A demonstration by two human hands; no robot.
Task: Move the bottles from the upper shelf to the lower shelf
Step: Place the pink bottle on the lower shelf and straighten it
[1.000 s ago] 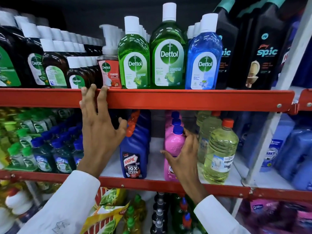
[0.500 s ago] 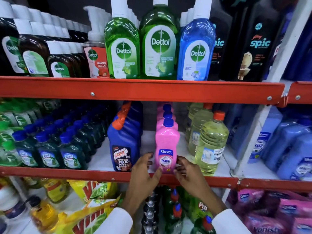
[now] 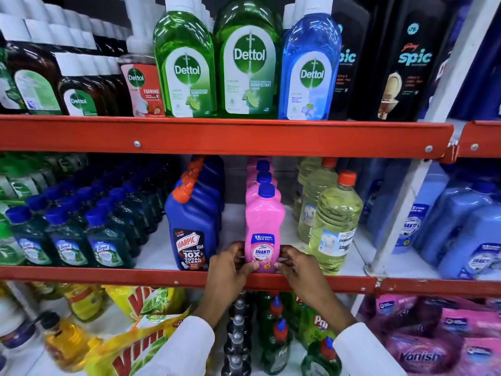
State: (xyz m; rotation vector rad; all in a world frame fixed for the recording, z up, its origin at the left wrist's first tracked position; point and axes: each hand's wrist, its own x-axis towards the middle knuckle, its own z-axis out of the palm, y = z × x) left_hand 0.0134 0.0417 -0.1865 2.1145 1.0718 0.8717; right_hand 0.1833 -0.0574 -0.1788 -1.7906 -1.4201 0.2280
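Pink bottle (image 3: 264, 226) is clamped low between fingers of left hand (image 3: 230, 270) and right hand (image 3: 296, 270); best kept upright, label forward, near the shelf (image 3: 108, 275) edge.

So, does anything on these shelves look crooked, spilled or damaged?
Nothing stands out. The pink bottle stands upright at the middle shelf's front edge, with the left hand and right hand on its base. No spills or tipped bottles show.

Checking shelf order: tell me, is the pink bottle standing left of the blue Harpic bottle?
No, the pink bottle stands right of the blue Harpic bottle.
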